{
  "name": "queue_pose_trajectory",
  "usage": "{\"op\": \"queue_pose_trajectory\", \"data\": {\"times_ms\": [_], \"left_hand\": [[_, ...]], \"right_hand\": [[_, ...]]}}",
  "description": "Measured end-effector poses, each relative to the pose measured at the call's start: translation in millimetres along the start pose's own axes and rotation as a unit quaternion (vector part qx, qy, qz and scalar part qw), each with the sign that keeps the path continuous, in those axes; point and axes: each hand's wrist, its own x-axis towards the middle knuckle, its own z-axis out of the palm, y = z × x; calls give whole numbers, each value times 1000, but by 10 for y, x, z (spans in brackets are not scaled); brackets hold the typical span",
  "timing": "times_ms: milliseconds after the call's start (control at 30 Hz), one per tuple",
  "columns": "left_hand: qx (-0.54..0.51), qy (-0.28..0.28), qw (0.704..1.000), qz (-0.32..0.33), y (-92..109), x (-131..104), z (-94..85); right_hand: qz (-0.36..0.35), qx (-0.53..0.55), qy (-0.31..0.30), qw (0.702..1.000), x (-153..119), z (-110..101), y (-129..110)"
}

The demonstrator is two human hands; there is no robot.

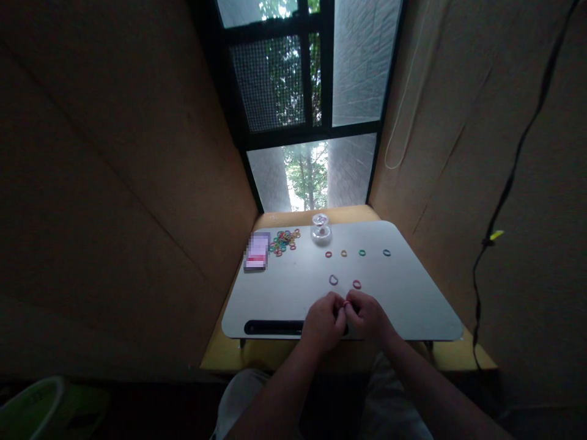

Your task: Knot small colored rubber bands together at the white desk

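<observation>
Near the front edge of the white table, my left hand (323, 321) and my right hand (368, 315) meet with fingertips pinched together. Between them shows a bit of a small red elastic band (347, 303); the fingers hide most of it. Just beyond my hands lie a pale purple elastic band (337, 282) and a red elastic band (357, 288). Farther back, a spaced row runs from a red band (328, 258) through a yellow band (343, 256) and a green band (362, 255) to a dark blue band (386, 255).
A pile of mixed-colour bands (284, 242) lies at the back left beside a phone (257, 252). A clear plastic container (321, 232) stands at the back middle. A black slot (274, 327) lines the table's (413, 299) front edge. Walls flank both sides, with a cable (504, 189) on the right.
</observation>
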Motion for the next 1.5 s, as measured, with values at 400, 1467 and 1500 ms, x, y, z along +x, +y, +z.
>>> {"op": "queue_pose_trajectory", "data": {"times_ms": [400, 1467, 1500], "left_hand": [[-13, -6, 1000, -3, 4, 19, -5], [6, 7, 1000, 2, 20, -13, 33], [6, 7, 1000, 3, 18, -14, 33]], "right_hand": [[1, 6, -7, 1000, 16, -32, -12], [12, 4, 10, 1000, -26, -76, -124], [11, 3, 10, 1000, -27, -75, -124]]}}
